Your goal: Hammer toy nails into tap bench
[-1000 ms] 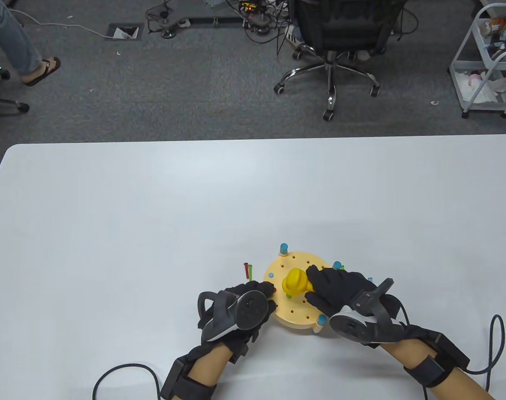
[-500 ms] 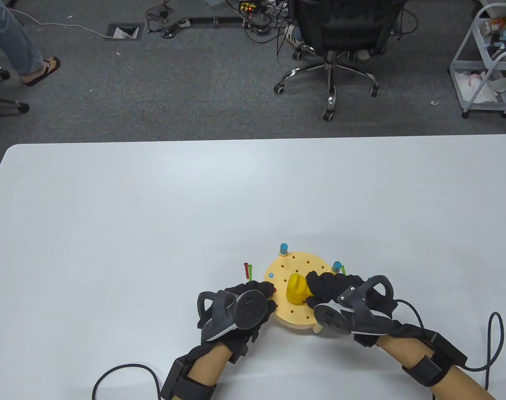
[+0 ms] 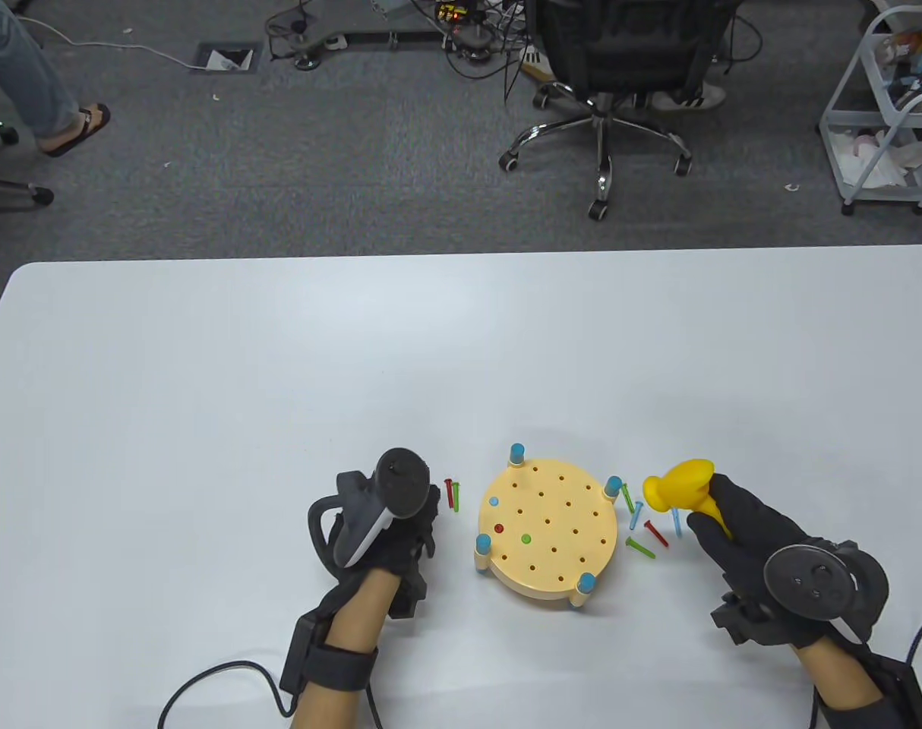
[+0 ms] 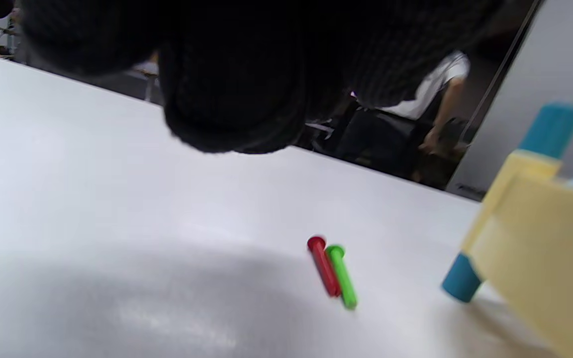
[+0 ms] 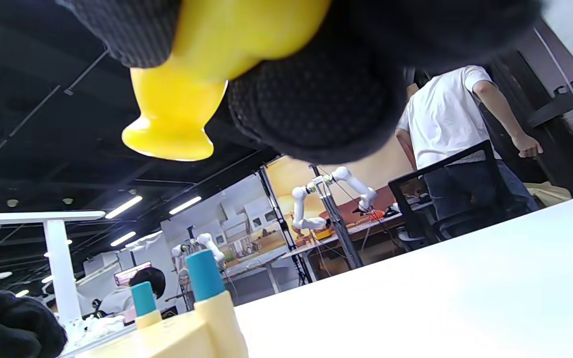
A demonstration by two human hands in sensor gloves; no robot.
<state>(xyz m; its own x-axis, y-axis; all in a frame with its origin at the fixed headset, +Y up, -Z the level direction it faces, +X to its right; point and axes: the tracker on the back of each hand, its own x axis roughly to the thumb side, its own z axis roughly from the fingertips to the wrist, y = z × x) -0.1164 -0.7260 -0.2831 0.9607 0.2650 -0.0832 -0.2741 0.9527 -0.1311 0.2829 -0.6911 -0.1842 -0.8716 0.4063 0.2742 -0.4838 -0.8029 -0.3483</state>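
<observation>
Two gloved hands low in frame, right hand (image 3: 749, 543) gripping yellow plastic toy hammer (image 3: 681, 486) at lower right, round cream wooden tap bench (image 3: 546, 531) bottom centre, left hand (image 3: 385, 531) beside it, can't tell its grip, loose coloured nails (image 3: 643, 524) between bench and hammer.

One tap bench (image 3: 546, 531) is seen, with three nails driven into it, two loose nails (image 3: 452, 494) left of it, five (image 3: 643, 524) right, and one hammer (image 3: 685, 490).
</observation>
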